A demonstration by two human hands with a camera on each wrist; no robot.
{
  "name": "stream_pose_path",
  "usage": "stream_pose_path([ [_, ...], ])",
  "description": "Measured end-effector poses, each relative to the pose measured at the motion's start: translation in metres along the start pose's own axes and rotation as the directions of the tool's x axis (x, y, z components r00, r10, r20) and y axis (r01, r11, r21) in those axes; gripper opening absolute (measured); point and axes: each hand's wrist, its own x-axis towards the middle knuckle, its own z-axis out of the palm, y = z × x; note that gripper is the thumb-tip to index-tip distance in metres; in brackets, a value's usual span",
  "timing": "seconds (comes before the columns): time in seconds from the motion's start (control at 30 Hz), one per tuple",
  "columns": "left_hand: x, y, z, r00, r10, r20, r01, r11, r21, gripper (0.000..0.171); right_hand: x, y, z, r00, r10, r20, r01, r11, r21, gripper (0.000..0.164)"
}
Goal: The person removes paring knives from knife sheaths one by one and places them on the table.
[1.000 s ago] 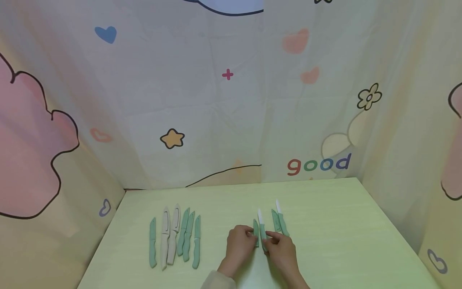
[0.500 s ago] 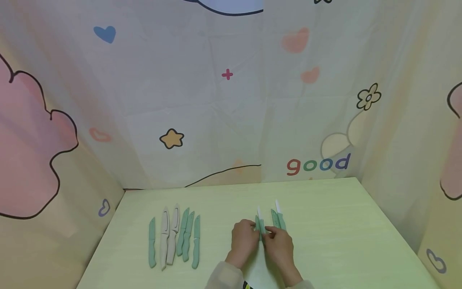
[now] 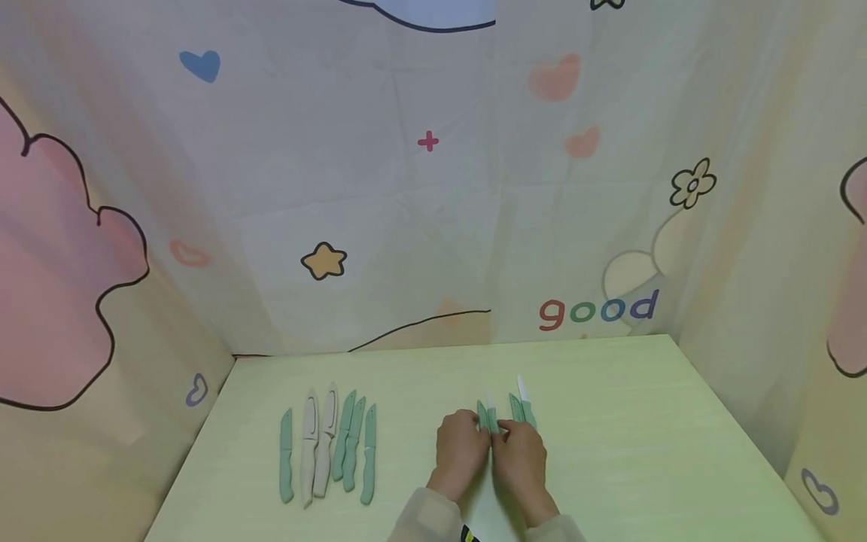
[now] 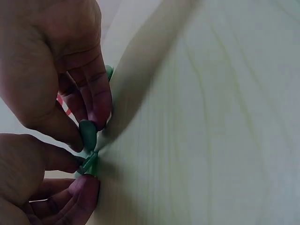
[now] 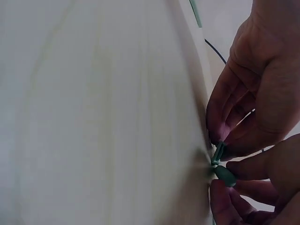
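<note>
My left hand (image 3: 463,448) pinches a green knife sheath (image 3: 482,414) between thumb and fingers. Close beside it, my right hand (image 3: 520,455) grips the green handle of a small paring knife (image 3: 492,418), whose pale blade points away from me. Sheath and knife lie almost parallel, side by side; fingers hide their near ends. In the left wrist view, the knife's handle (image 4: 88,135) shows rounded above the narrow sheath (image 4: 89,163). The right wrist view has the sheath (image 5: 218,153) above the handle (image 5: 226,176). Whether they touch I cannot tell.
Just right of my hands lie another green sheath (image 3: 517,407) and an unsheathed paring knife (image 3: 527,406). On the left is a row of sheathed knives: several green ones (image 3: 369,455) and two beige ones (image 3: 308,448). A printed curtain (image 3: 433,226) backs the table (image 3: 609,436).
My hands have come closer together and slid slightly forward. The sheath and the knife, spaced apart a second ago, now lie nearly side by side. The other knives have stayed put.
</note>
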Motion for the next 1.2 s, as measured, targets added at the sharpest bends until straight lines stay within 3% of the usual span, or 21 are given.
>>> stream_pose_path([
  [0.13,0.0013,-0.0013,0.0014,1.0,0.018,0.002,-0.018,1.0,0.006,0.019,0.003,0.0019,0.0038,1.0,0.003,0.019,-0.002,0.998,-0.055,0.021],
  [0.3,0.0036,-0.0034,0.0042,0.999,0.049,-0.021,-0.048,0.999,0.024,0.005,0.0038,0.0023,0.0044,1.0,-0.029,0.012,0.03,0.995,-0.095,0.02],
  [0.97,0.0044,-0.0034,0.004,0.997,0.074,0.019,-0.075,0.997,0.022,0.005,0.0012,0.0024,0.0053,0.993,-0.119,-0.002,0.118,0.985,-0.129,0.023],
  [1.2,0.0034,-0.0032,0.0019,0.999,0.033,0.014,-0.032,0.999,-0.006,0.013,-0.0009,-0.0001,0.004,0.99,-0.143,-0.013,0.142,0.986,-0.093,0.028],
])
